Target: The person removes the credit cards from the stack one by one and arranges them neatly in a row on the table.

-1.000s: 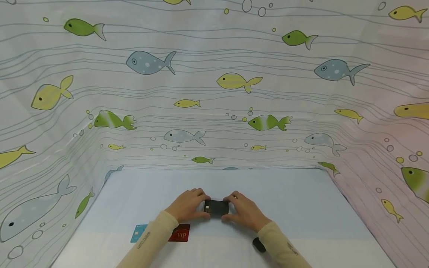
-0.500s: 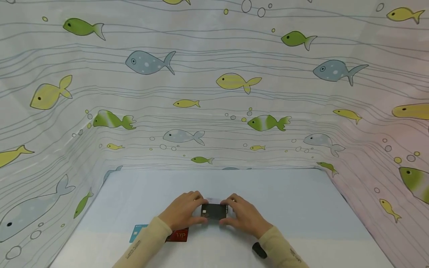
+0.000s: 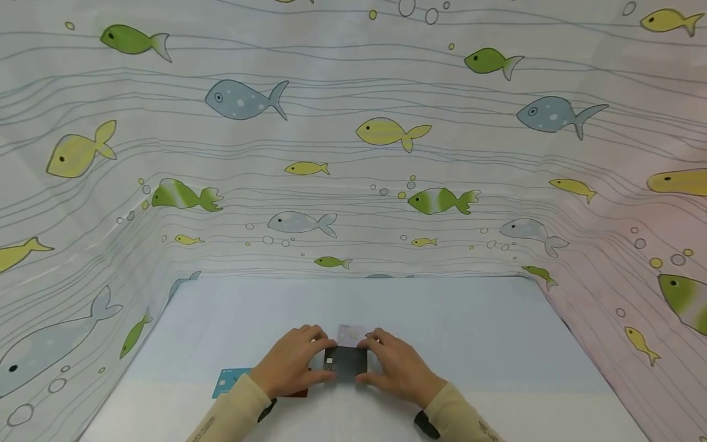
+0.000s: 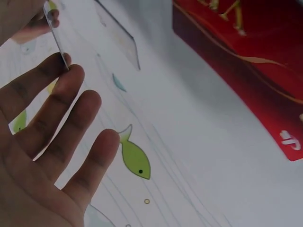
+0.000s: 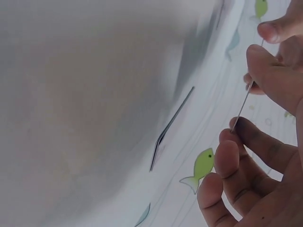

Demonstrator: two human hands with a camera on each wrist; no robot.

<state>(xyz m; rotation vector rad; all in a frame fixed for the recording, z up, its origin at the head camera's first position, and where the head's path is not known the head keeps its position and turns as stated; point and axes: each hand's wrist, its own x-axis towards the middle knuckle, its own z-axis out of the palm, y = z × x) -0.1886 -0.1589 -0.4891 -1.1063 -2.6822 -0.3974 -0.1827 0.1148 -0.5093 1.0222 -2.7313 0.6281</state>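
Observation:
A black card [image 3: 347, 363] with a chip and the letters VIP is held by its short sides between both hands. My left hand [image 3: 293, 362] pinches its left side between thumb and fingers, and my right hand [image 3: 399, 366] pinches the right side. In both wrist views the black card appears almost edge-on, a thin line [image 4: 57, 40] at the left fingertips and a thin line [image 5: 243, 108] at the right ones. Just beyond it on the table is a pale pinkish card [image 3: 350, 334], partly hidden by the black card and the right fingers.
A light blue card [image 3: 225, 383] lies left of the hands, partly behind the left sleeve. Next to it is a red card [image 3: 300, 393], mostly covered by the left hand. The white table [image 3: 469, 319] meets a fish-patterned curtain [image 3: 353, 202] at the back and sides.
Both hands have drawn the black card toward the person and slightly left. The pale card behind it has come into view. More of the red card is now covered by the left hand.

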